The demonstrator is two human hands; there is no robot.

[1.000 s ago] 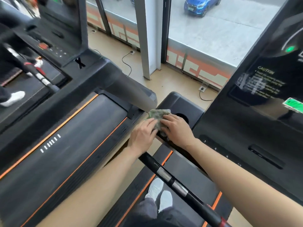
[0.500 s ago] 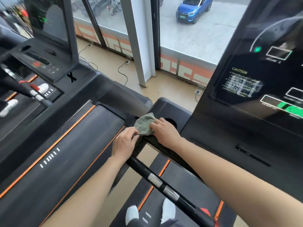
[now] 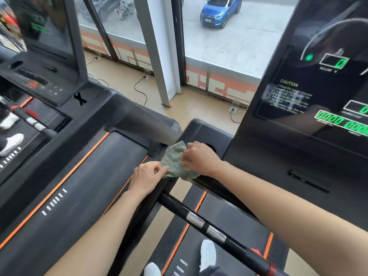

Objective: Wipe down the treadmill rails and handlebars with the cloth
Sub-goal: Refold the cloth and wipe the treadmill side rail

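Observation:
A green-grey cloth (image 3: 175,162) lies spread over the left corner of my treadmill's black console arm (image 3: 201,130). My right hand (image 3: 201,158) grips the cloth's right side, fingers curled into it. My left hand (image 3: 148,176) pinches the cloth's lower left edge between thumb and fingers. A black handlebar (image 3: 199,218) with two silver sensor bands runs from under the cloth down to the lower right, ending at a red ring.
The lit console screen (image 3: 310,92) of my treadmill rises at the right. A second treadmill (image 3: 79,176) with orange trim stands close on the left. My white shoes (image 3: 208,253) rest on the belt below. Windows and floor cables lie ahead.
The bunched cloth has been spread wider over the console arm corner. My left hand moved off the right hand to pinch the cloth's lower edge. The view tilted upward.

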